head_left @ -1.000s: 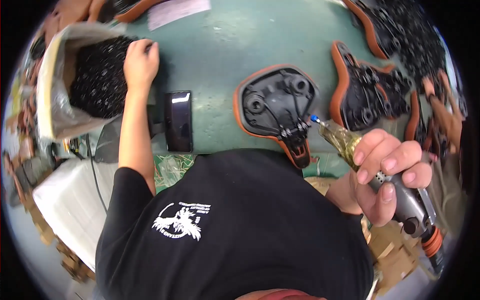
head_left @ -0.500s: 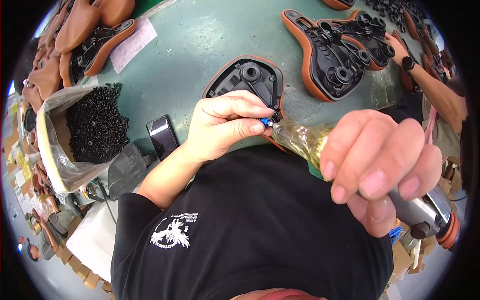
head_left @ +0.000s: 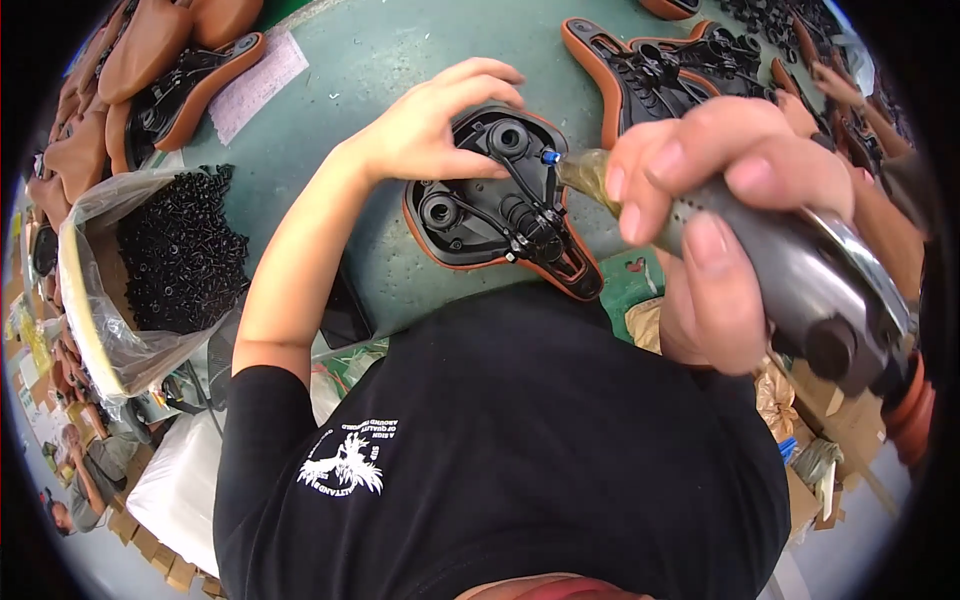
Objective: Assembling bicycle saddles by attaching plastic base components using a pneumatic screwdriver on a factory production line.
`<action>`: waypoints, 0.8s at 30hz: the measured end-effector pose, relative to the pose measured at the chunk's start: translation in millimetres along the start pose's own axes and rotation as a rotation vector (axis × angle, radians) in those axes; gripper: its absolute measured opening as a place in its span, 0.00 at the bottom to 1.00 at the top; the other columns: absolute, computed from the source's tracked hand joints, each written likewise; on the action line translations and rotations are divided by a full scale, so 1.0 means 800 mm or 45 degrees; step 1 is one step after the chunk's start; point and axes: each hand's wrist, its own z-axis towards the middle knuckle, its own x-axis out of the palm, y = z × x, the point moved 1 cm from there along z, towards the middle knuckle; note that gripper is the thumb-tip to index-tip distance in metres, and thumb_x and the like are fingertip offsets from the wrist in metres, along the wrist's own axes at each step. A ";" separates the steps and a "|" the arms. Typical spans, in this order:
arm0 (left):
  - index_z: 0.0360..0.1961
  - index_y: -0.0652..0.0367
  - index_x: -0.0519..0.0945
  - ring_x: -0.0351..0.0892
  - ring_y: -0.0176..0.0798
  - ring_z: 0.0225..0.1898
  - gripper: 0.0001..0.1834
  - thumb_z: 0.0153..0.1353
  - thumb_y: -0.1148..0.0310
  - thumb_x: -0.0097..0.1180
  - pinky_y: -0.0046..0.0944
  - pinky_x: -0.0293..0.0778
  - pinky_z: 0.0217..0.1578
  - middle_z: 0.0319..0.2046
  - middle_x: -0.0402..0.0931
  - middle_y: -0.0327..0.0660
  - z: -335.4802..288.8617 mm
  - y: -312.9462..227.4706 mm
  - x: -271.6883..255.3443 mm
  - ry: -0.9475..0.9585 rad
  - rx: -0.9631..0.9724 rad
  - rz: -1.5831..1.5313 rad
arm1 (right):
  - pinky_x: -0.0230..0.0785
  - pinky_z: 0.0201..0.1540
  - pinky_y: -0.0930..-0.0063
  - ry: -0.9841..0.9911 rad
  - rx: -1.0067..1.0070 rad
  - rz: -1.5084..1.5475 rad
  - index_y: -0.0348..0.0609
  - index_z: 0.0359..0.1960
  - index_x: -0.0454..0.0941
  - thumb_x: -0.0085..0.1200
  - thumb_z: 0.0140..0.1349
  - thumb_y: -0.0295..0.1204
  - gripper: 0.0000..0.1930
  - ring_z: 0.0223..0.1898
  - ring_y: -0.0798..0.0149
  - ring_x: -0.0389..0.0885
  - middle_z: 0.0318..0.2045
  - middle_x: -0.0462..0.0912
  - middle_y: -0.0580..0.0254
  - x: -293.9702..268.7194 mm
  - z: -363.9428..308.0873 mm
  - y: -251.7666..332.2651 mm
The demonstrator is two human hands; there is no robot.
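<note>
A bicycle saddle [head_left: 465,244] lies underside up in front of me, its black base edged in brown and its narrow end pointing toward me. My left hand [head_left: 425,125] is over the saddle's far left part, thumb and fingers spread apart, with nothing visible between them. In my right hand [head_left: 735,190] is a grey power screwdriver [head_left: 790,265], my fingers wrapped round its body. Yellowish wrapping covers its nose. The blue bit tip [head_left: 551,157] points left at the saddle's far right side; whether it touches cannot be told.
An open plastic-lined box [head_left: 85,300] of black screws [head_left: 185,250] stands at left, near a dark phone [head_left: 345,315] partly behind my forearm. Brown saddles [head_left: 150,60] are piled beside a paper sheet [head_left: 262,85]. More saddles [head_left: 605,75] and a co-worker's hand [head_left: 838,85] are at right.
My left hand has let go of the blue bit tip, moved away from me and opened over the saddle. The screwdriver in my right hand has moved farther from my body.
</note>
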 end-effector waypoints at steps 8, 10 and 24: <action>0.43 0.63 0.85 0.83 0.48 0.57 0.21 0.45 0.73 0.73 0.44 0.78 0.59 0.56 0.83 0.44 0.000 0.010 0.036 0.031 -0.108 -0.562 | 0.77 0.45 0.53 -0.083 0.172 -0.036 0.45 0.56 0.67 0.53 0.69 0.21 0.16 0.32 0.61 0.79 0.46 0.77 0.45 0.035 0.012 -0.034; 0.39 0.63 0.83 0.83 0.48 0.55 0.19 0.44 0.73 0.72 0.44 0.78 0.57 0.54 0.83 0.44 -0.005 0.008 0.042 -0.015 -0.114 -0.460 | 0.77 0.46 0.53 -0.049 0.208 -0.044 0.45 0.55 0.66 0.53 0.69 0.20 0.16 0.32 0.61 0.79 0.46 0.77 0.45 0.042 0.014 -0.043; 0.42 0.63 0.81 0.83 0.51 0.54 0.22 0.46 0.67 0.74 0.46 0.79 0.55 0.53 0.81 0.45 -0.021 0.016 0.061 -0.170 -0.153 -0.340 | 0.81 0.38 0.70 -0.022 0.288 0.090 0.40 0.44 0.70 0.56 0.61 0.11 0.14 0.30 0.66 0.83 0.36 0.83 0.50 0.063 0.013 -0.118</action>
